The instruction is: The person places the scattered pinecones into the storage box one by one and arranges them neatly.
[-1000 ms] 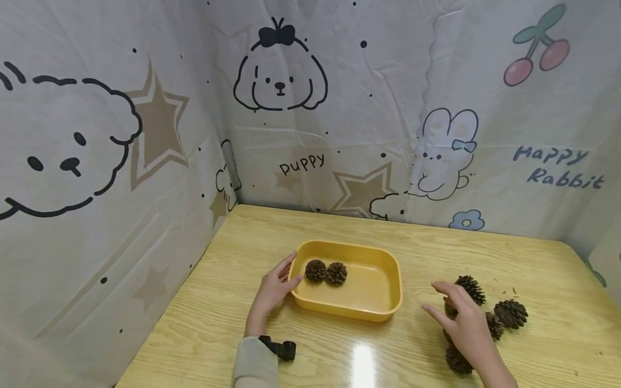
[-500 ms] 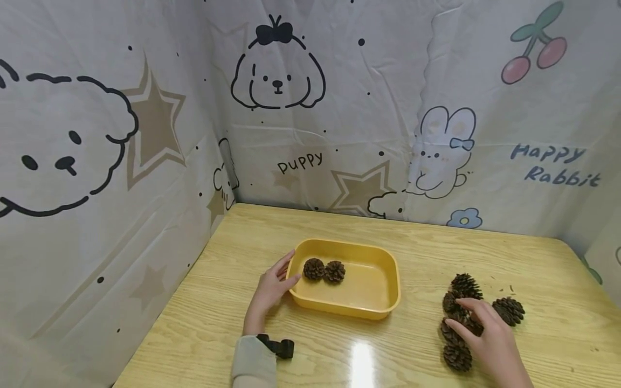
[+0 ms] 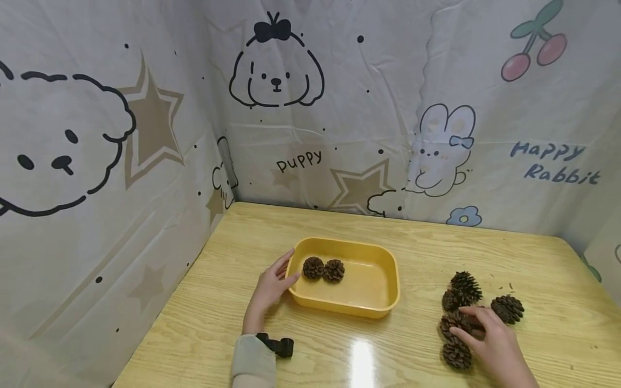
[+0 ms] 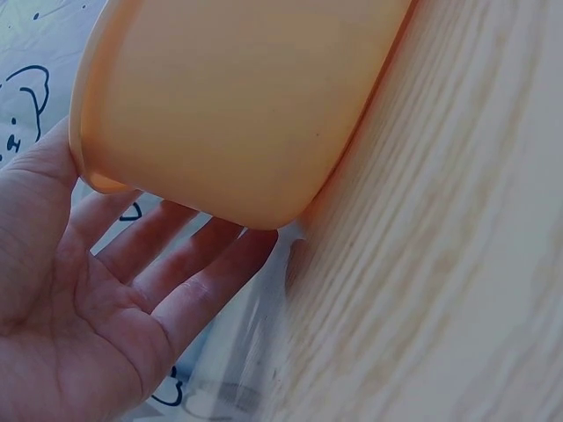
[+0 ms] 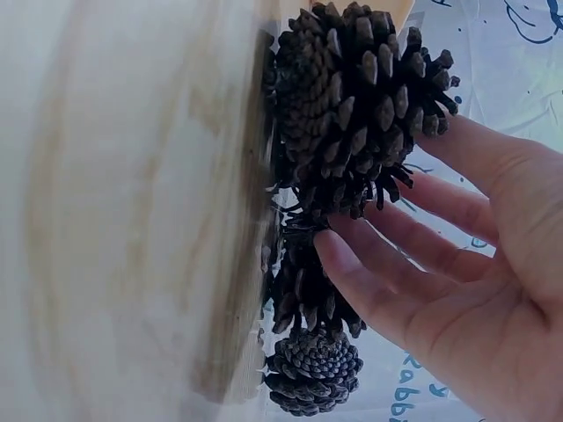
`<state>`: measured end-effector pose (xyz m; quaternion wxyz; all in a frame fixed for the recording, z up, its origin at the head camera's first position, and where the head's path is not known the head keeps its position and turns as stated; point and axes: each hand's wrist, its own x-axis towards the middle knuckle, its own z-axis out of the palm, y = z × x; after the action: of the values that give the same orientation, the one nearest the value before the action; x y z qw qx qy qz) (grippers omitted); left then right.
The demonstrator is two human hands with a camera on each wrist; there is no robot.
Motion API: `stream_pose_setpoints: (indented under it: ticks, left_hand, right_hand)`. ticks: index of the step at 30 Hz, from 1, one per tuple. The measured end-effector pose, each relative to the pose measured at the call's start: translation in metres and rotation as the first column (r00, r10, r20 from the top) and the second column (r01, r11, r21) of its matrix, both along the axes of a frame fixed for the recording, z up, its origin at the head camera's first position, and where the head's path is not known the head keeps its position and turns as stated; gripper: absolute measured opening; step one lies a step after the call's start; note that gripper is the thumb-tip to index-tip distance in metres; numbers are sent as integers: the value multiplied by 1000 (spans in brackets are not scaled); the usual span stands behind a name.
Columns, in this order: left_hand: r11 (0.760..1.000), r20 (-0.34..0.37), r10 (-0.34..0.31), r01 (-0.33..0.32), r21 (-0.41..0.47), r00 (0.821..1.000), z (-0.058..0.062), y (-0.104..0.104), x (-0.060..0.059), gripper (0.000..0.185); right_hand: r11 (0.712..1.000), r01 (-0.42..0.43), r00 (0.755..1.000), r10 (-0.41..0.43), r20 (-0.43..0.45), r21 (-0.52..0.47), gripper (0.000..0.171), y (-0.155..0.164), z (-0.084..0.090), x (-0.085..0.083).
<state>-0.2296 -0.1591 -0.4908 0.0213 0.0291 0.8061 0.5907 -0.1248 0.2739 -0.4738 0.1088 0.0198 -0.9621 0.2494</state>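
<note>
Pinecone (partly covered) touches right hand.

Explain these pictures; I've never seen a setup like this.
There is no machine, only a person's bare left hand and right hand. The wide picture comes from a camera worn on the head; the two close ones come from a camera on each wrist. On the wooden table sits a yellow tray with two pinecones inside; more pinecones lie in a group to its right. The left hand holds the tray's end, thumb at the rim. The right hand's fingers are at one pinecone in that group; whether they grip it, I can't tell.
</note>
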Motion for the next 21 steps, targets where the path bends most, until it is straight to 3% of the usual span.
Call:
stream_pose_setpoints:
  ticks: [3, 6, 10, 13, 17, 21]
  left_hand:
    - [1000, 5, -2, 2, 7, 1000, 5, 1, 1, 63]
    - [1000, 12, -13, 13, 13, 1000, 19, 3, 7, 63]
    - [999, 24, -31, 31, 8, 999, 38, 4, 18, 63]
    - [1000, 29, -30, 30, 4, 999, 44, 5, 22, 62]
    - [1000, 28, -28, 28, -2, 999, 42, 5, 21, 62]
    - [1000, 25, -21, 20, 8, 999, 28, 4, 13, 63]
  right_hand:
    - [1000, -5, 997, 6, 76, -22, 48, 3, 1, -2]
    - [1000, -11, 993, 12, 121, -14, 50, 5, 3, -4]
    - [1000, -18, 991, 19, 133, -8, 50, 8, 4, -6]
    - [1000, -19, 993, 19, 117, -3, 49, 8, 3, -5]
    - [1000, -18, 995, 18, 98, -2, 47, 9, 2, -4]
    - [1000, -13, 997, 13, 72, -5, 45, 9, 1, -3]
